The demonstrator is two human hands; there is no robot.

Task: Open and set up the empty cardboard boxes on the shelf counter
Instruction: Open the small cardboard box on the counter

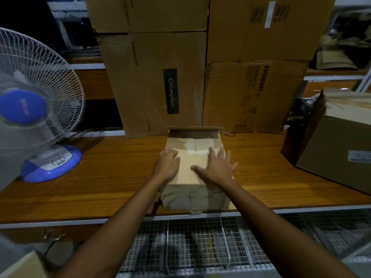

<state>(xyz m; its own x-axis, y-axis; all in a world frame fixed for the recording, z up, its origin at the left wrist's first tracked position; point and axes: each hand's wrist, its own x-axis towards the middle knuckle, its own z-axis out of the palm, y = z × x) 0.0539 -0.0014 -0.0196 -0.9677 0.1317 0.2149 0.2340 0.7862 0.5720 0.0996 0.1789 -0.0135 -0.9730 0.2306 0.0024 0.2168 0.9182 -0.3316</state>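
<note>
Under both hands: the box sits on the counter, close to the near edge.
Left hand: it is on the left top edge of the box. Its fingers bend down over the edge, so it looks like it holds on there.
Right hand: it lies flat on top of the box, with fingers straight and spread. It touches but does not grip.
Hands: apart, one on each side of the top.
Past the fingertips: pale tape is stuck on the top. Past that is a dark gap and a flap, so the far end looks partly open.
How it may feel: it should be empty, so I think it is light and slides easily. Cardboard is stiff at the folds and bendy in the flat middle. It looks worn and could dent or tear.
Where to hold: the side edges and corners, or under the loose far flap. The middle of the top is no good.
Left of the left hand: a fan, well apart.
Past the hands: big boxes stand just behind the box.
Right of the right hand: a side box, well apart.
Below the arms: wire baskets.
</note>
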